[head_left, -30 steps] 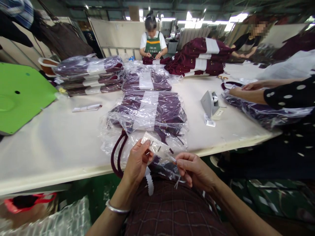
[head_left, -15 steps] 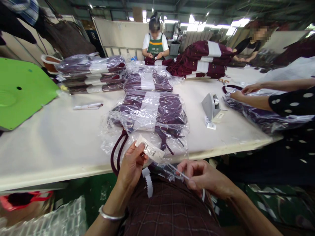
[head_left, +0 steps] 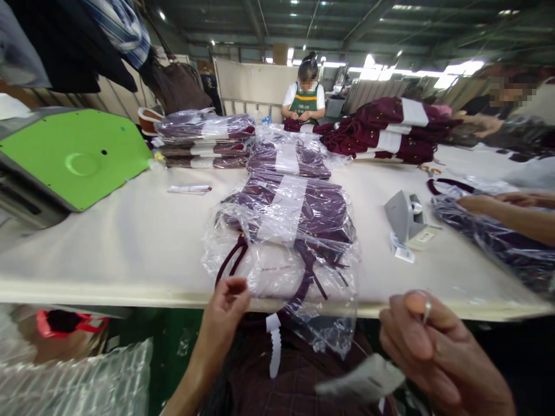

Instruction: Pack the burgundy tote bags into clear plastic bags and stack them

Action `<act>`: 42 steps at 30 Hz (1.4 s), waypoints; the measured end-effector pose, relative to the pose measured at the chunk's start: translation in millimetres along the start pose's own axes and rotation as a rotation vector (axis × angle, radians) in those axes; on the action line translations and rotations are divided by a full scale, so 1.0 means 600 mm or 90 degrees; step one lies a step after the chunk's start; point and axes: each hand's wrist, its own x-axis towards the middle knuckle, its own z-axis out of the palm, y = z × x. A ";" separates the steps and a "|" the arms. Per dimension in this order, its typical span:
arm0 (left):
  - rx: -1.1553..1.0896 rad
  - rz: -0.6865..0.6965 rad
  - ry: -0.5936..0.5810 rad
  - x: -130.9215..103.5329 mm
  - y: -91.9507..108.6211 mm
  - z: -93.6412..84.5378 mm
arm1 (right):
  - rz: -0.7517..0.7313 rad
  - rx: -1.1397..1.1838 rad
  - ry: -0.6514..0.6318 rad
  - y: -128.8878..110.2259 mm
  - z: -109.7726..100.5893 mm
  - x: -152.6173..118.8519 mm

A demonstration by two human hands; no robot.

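"What am I holding?"

"Your right hand (head_left: pixel 422 341), at three o'clock, pinches a thin white string (head_left: pixel 427 312); a blurred pale tag (head_left: pixel 366 378) shows just beside it. Your left hand (head_left: pixel 228 303), at eleven, is curled near a dark handle (head_left: pixel 238 261)."

"And ahead?"

"At twelve, a plastic-wrapped purple bag (head_left: pixel 323 209); at two, a grey holder (head_left: pixel 399 215)."

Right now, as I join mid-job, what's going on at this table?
The right hand pinches a thin white cord, with a blurred pale tag close by. The left hand is curled near the dark handle of a plastic-wrapped maroon bag on the table; whether they touch is unclear. Farther back, a co-worker in a green apron handles a maroon item.
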 end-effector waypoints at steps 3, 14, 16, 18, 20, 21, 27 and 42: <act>-0.148 -0.040 0.081 0.029 0.012 -0.004 | 0.074 -0.071 -0.025 -0.014 -0.009 -0.015; -0.103 0.045 -0.565 0.153 0.207 0.269 | 0.268 0.017 -0.239 0.101 0.132 0.166; 0.042 0.158 -0.642 0.177 0.228 0.290 | 0.209 0.024 -0.167 0.090 0.107 0.203; 0.224 0.296 -0.617 0.205 0.220 0.287 | 0.120 0.008 -0.058 0.067 0.059 0.230; 0.398 0.391 -0.520 0.230 0.191 0.270 | 0.047 -0.022 0.042 0.041 0.002 0.247; 0.475 0.410 -0.480 0.238 0.170 0.260 | 0.026 -0.037 0.078 0.030 -0.025 0.252; 0.798 0.447 -0.396 0.230 0.037 0.255 | 0.039 -0.180 0.141 0.013 -0.105 0.255; 0.602 0.330 -0.469 0.320 0.025 0.252 | 0.070 -0.344 0.056 0.044 -0.065 0.284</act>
